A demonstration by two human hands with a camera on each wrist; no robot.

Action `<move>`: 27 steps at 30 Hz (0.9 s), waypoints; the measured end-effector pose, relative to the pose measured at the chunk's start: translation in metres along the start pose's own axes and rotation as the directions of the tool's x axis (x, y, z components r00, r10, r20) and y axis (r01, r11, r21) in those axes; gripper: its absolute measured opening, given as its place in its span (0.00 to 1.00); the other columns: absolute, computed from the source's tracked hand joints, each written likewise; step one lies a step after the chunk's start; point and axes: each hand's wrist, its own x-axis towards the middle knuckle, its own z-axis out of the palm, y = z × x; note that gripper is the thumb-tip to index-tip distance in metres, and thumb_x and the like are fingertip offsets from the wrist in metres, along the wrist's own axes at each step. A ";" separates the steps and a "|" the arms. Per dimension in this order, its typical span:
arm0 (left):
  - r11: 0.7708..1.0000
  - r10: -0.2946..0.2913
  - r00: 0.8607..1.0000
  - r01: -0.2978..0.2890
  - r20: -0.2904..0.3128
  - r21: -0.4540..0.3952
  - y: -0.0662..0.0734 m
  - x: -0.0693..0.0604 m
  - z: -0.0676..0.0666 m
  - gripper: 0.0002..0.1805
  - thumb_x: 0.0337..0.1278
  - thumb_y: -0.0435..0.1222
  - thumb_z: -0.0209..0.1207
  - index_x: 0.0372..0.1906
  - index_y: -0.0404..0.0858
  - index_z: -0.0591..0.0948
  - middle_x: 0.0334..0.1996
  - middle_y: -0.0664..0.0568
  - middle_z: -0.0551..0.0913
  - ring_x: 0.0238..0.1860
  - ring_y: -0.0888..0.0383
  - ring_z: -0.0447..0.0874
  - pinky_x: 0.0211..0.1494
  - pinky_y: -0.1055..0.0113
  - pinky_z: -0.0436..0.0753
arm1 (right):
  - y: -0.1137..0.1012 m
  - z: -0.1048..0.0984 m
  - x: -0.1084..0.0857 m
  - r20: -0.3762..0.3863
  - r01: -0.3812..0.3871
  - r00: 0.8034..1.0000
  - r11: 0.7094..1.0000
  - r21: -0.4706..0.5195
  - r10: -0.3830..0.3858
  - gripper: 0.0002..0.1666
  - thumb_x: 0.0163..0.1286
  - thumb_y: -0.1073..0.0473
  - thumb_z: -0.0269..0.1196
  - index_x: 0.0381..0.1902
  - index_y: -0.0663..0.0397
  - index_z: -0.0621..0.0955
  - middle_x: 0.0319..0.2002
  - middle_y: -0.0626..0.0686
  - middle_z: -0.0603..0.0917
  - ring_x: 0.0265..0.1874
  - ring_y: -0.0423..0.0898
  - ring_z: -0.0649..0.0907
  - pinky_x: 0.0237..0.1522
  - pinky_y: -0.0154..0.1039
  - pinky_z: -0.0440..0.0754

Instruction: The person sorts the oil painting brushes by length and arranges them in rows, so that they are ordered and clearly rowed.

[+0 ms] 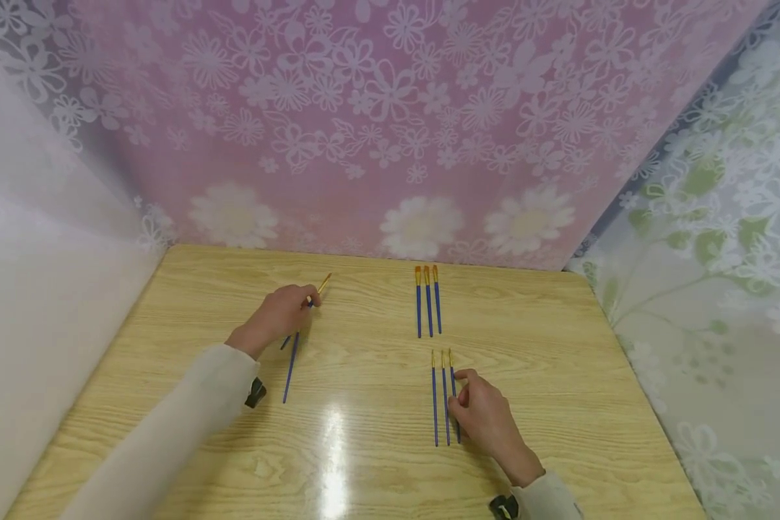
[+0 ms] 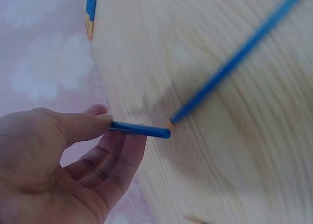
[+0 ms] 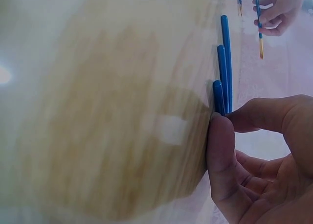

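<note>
My left hand (image 1: 284, 312) pinches a paintbrush between thumb and fingers, above the left half of the table. Its blue handle end (image 2: 142, 129) sticks out in the left wrist view, and its gold ferrule (image 1: 323, 284) points away to the right. Under that hand a second blue paintbrush (image 1: 290, 370) lies on the wood, its tip hidden in the head view. With curled thumb and index finger, my right hand (image 1: 487, 415) pinches the rightmost paintbrush (image 1: 453, 377) of a row of three thin ones. The other two, a middle paintbrush (image 1: 445, 397) and a left paintbrush (image 1: 435, 397), lie parallel beside it.
Three wider flat paintbrushes (image 1: 428, 307) lie side by side farther back, bristles toward the rear edge. The wood-grain table (image 1: 364, 448) meets a pink flowered cloth (image 1: 338, 202) behind, with pale hangings on both sides.
</note>
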 end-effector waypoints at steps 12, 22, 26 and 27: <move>0.996 -0.022 0.999 0.026 0.049 -0.091 0.032 0.025 0.018 0.17 0.82 0.30 0.54 0.67 0.38 0.82 0.58 0.38 0.86 0.47 0.47 0.85 0.50 0.54 0.81 | 0.000 -0.001 -0.002 -0.003 0.015 1.000 1.000 0.006 -0.015 0.25 0.70 0.64 0.71 0.63 0.66 0.81 0.28 0.45 0.79 0.24 0.40 0.73 0.29 0.35 0.71; 0.970 -0.026 1.000 0.029 0.014 -0.243 0.048 0.049 0.040 0.17 0.83 0.35 0.58 0.68 0.36 0.81 0.48 0.42 0.88 0.23 0.56 0.81 0.37 0.63 0.81 | -0.002 -0.002 -0.001 0.003 0.005 1.000 1.000 0.010 -0.005 0.26 0.70 0.64 0.71 0.63 0.67 0.81 0.28 0.46 0.79 0.25 0.40 0.73 0.29 0.35 0.71; 0.971 -0.034 0.999 0.032 -0.008 -0.236 0.058 0.059 0.049 0.17 0.82 0.37 0.60 0.67 0.38 0.82 0.47 0.44 0.89 0.25 0.57 0.81 0.39 0.62 0.81 | -0.003 -0.003 -0.002 0.015 -0.010 1.000 1.000 0.021 0.009 0.26 0.70 0.64 0.70 0.64 0.66 0.81 0.29 0.46 0.80 0.25 0.41 0.74 0.29 0.35 0.70; 0.974 -0.034 0.999 0.030 -0.016 -0.225 0.060 0.062 0.051 0.17 0.82 0.37 0.60 0.67 0.39 0.83 0.48 0.44 0.89 0.27 0.56 0.83 0.41 0.61 0.82 | -0.003 -0.003 -0.002 0.017 -0.011 1.000 1.000 0.023 0.011 0.26 0.71 0.64 0.70 0.64 0.66 0.81 0.29 0.46 0.80 0.26 0.41 0.74 0.28 0.35 0.70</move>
